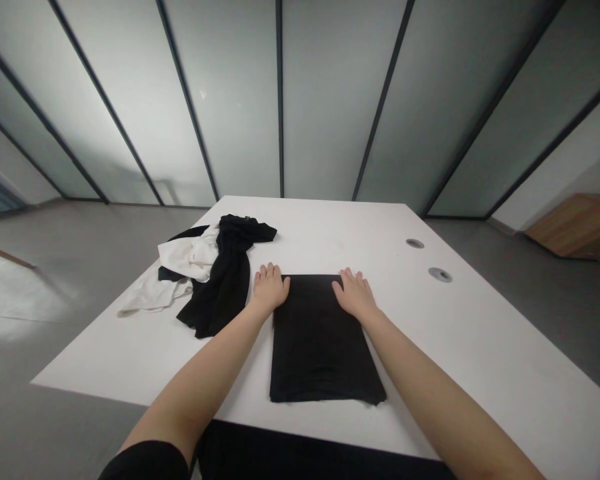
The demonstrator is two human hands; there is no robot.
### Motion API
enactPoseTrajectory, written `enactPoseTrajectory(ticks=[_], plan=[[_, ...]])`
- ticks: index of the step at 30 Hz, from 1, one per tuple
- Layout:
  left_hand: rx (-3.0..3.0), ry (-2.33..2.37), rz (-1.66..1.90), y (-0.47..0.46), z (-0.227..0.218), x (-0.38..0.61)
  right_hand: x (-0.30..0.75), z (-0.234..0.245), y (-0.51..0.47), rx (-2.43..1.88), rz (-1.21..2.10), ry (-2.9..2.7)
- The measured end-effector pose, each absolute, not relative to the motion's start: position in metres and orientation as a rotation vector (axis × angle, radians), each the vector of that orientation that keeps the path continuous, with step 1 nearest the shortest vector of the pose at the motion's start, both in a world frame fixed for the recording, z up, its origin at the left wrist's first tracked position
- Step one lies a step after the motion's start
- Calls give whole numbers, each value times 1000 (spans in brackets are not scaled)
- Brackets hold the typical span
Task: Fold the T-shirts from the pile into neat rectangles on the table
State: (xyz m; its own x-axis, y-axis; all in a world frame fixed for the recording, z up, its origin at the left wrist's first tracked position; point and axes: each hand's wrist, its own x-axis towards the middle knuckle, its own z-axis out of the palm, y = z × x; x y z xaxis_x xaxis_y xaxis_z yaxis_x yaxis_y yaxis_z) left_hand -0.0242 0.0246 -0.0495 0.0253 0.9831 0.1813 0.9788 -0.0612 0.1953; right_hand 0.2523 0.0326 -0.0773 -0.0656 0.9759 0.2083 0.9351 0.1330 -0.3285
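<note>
Resting both bare hands flat on a folded black cloth (320, 340), which lies squared up on a white table (480, 333), roughly in front of the person and close to the near edge. Left hand (271, 288) sits on the far left corner of the cloth, with the palm side on the fold and the fingers (266, 270) spread past the far edge onto the tabletop. Right hand (356, 295) does the same at the far right corner, fingers pointing up and inward. Both hands open, no clench, nothing pinched or grasped, just pressing or lying on top. Cloth type can't be told from this fold; it looks like several flat layers.

Just left of the left hand, a loose heap: a crumpled black garment (227, 280) lying over and beside a crumpled white garment (187, 257), near but not touching the folded cloth. Two round metal cable holes (440, 275) sit in the table's far right area, well apart from the hands. Frosted glass wall panels (280, 100) with dark frames stand beyond the table, grey floor (55, 267) around it, and a wooden cabinet (580, 227) at far right. Short dark sleeve (145, 463) shows at the bottom left.
</note>
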Motion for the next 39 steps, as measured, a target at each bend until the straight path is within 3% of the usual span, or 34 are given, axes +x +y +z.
enactPoseTrajectory(ticks=[10, 17, 29, 39], plan=[[2310, 2120, 429, 18, -22, -23, 249, -50, 24, -1823, 118, -2019], [2255, 2036, 462, 13, -13, -23, 253, -57, 29, -1636, 196, -1923], [1700, 1575, 1126, 41, -35, -44, 255, -55, 28, -1318, 525, -1573], [1532, 1421, 1246, 53, -49, -46, 257, -53, 28, -1335, 661, -1470]])
